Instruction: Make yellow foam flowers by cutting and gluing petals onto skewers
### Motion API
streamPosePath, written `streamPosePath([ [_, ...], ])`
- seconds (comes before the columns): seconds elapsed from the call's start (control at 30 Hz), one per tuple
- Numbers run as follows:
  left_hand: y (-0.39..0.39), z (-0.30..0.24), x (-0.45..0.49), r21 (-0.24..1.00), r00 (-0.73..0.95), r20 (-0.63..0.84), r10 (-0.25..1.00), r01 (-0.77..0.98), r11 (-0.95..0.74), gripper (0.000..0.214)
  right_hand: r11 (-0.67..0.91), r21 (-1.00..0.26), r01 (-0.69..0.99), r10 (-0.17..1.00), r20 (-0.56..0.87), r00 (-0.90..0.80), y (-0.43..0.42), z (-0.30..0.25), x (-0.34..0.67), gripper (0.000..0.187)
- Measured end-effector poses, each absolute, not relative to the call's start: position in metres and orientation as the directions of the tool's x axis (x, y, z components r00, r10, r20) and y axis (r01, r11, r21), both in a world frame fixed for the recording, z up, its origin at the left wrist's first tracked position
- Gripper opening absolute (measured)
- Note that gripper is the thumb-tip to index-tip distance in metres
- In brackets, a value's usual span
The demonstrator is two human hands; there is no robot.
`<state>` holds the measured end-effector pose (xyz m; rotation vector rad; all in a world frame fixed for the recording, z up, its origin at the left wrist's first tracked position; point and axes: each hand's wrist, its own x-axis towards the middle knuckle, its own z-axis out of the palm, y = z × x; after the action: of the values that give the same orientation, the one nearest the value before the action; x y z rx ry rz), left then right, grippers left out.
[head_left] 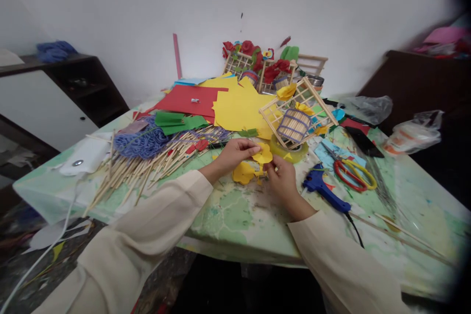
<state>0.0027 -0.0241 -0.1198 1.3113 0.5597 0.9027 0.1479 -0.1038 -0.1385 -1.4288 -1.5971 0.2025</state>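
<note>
Between my hands is a yellow paper flower (262,153). The thumb and fingers of my left hand (238,153) pinch its left side, while my right hand (282,176) has its fingertips closed at the flower's lower right edge. Another yellow paper flower piece (243,173) lies on the table just below my left hand. Behind my right hand, a small stick frame (294,125) with yellow flowers leans over a roll of clear tape (289,152). A blue glue gun (326,187) rests to the right of my right hand.
Thin wooden sticks (147,171) and purple yarn (142,138) lie on the left. Red paper (184,100) and yellow paper (241,108) spread across the back. Scissors (355,174) lie beyond the glue gun, near a dark phone (363,141). Finished red flower frames (241,61) stand against the wall.
</note>
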Motion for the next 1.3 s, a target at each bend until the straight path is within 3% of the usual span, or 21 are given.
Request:
streamPosePath([
  [0.13, -0.025, -0.114, 0.000, 0.887, 0.534, 0.115, 0.838, -0.434, 0.155, 0.024, 0.275, -0.704, 0.655, 0.849, 0.497, 0.178, -0.105, -0.137, 0.146, 0.020],
  [0.27, -0.026, -0.107, -0.005, 0.796, 0.492, 0.162, 0.855, -0.578, 0.182, 0.025, 0.253, -0.780, 0.572, 0.861, 0.451, 0.235, -0.102, -0.141, 0.147, 0.015],
  [0.43, -0.032, -0.107, -0.004, 0.764, 0.567, 0.308, 0.764, -0.625, 0.157, 0.053, 0.263, -0.805, 0.532, 0.873, 0.433, 0.224, -0.099, -0.145, 0.147, 0.012],
  [0.57, -0.037, -0.108, 0.000, 0.784, 0.598, 0.309, 0.739, -0.600, 0.158, 0.074, 0.263, -0.812, 0.520, 0.884, 0.419, 0.207, -0.097, -0.149, 0.147, 0.012],
  [0.8, -0.031, -0.113, 0.001, 0.836, 0.488, 0.265, 0.831, -0.546, 0.054, 0.049, 0.247, -0.751, 0.613, 0.885, 0.432, 0.173, -0.098, -0.148, 0.149, 0.013],
  [1.3, -0.032, -0.107, 0.001, 0.828, 0.401, 0.243, 0.883, -0.560, 0.026, 0.050, 0.221, -0.739, 0.636, 0.906, 0.397, 0.146, -0.099, -0.145, 0.148, 0.013],
])
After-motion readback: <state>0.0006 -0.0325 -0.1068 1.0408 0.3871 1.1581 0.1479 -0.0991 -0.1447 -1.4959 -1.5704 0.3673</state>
